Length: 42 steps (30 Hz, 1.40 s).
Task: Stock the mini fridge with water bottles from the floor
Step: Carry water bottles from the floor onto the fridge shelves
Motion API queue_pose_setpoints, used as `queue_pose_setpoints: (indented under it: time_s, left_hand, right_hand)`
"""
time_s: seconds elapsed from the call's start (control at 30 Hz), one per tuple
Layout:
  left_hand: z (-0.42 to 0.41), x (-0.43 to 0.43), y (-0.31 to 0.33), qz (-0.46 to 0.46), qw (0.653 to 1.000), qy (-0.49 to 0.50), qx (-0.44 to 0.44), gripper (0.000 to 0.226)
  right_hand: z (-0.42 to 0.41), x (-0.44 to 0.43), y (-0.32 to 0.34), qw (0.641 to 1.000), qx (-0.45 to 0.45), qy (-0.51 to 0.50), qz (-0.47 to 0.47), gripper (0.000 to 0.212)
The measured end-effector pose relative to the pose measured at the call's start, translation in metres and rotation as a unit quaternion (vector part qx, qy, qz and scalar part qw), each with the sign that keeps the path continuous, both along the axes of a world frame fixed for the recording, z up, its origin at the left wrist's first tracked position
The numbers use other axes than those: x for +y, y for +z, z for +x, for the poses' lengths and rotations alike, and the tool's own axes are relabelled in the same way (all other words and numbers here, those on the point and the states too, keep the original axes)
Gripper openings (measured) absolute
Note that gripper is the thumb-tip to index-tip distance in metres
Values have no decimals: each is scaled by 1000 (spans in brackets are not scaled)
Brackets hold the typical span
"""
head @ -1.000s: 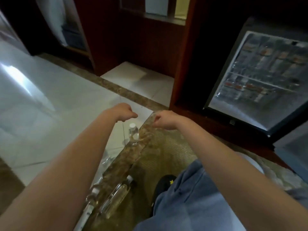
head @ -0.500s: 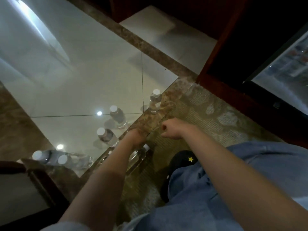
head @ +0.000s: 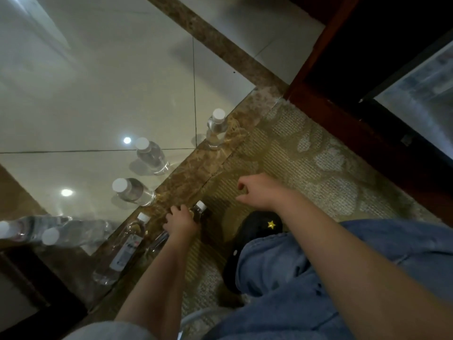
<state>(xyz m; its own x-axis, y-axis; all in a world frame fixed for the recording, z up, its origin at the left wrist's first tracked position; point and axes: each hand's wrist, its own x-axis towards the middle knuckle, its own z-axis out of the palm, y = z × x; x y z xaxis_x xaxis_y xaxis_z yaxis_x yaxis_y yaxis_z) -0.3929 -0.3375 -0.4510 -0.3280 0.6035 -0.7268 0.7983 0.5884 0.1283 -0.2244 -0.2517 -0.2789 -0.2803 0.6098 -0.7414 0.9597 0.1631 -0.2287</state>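
Several water bottles (head: 132, 192) wait on the floor (head: 122, 82): three stand upright along the brown marble border (head: 196, 173), two lie at the far left, and two more lie close to the person's shoe (head: 259, 227).

A second ago both hands were raised at waist height and the view took in the mini fridge (head: 421, 94) with its rows of bottles. Since then the head has tipped down, so only a corner of the fridge shows at the right edge. The left hand (head: 181, 224) has dropped to the floor. Half a second ago it was only arriving over the nearest bottle (head: 200, 207); now its fingers wrap that bottle's shoulder. The white cap pokes out beyond the knuckles and the clear body runs back under the wrist. The bottle lies on its side where the marble border meets the carpet (head: 318, 155), just beside a labelled bottle (head: 122, 251), and does not look lifted yet.

The right hand (head: 256, 192) hangs above the carpet with its fingers loosely curled, grasping nothing.

I judge that reaching is over and the pick has begun. The next move is likely a lift and a carry up and to the right toward the fridge. The free hand could take the labelled bottle too.
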Motion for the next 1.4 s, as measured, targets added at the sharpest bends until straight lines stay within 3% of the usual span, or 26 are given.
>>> queue_pose_setpoints:
  time_s: [0.13,0.33,0.43,0.57,0.63,0.73,0.8,0.97,1.13,1.23,1.33,1.4]
  left_hand:
    - [-9,2,3,10,1000,-28,-7,58]
    - [-32,31,45,137,979,84,-123,31]
    - [-21,57,86,204,963,63,-161,23]
    - [0,87,137,262,942,69,-196,31]
    - [11,95,160,302,924,105,-208,28]
    - [26,98,184,323,906,125,-245,19]
    - [32,95,192,318,905,121,-256,21]
    - [18,71,178,264,885,204,-325,47]
    - [-57,8,107,34,912,228,-339,55]
    - [-99,-32,63,-4,919,267,-289,34]
    - [-119,-63,32,103,961,249,-68,23]
    - [-124,-75,19,140,963,230,18,24]
  right_hand:
    - [-8,0,6,999,37,-13,1,38]
    - [-13,5,10,992,93,-79,-8,41]
    - [-9,3,11,985,110,-128,-48,67]
    - [-4,-4,14,974,134,-162,-81,104]
    - [-6,-8,17,963,180,-190,-67,110]
    - [-9,-7,22,923,266,-279,0,98]
    - [-8,-5,24,912,285,-295,21,91]
    - [-3,-8,16,939,225,-253,61,70]
    - [-2,-7,12,953,172,-240,67,83]
    - [-7,-8,8,960,151,-226,65,82]
    - [-14,-11,5,969,130,-198,71,82]
    - [-19,-13,2,973,117,-183,72,87]
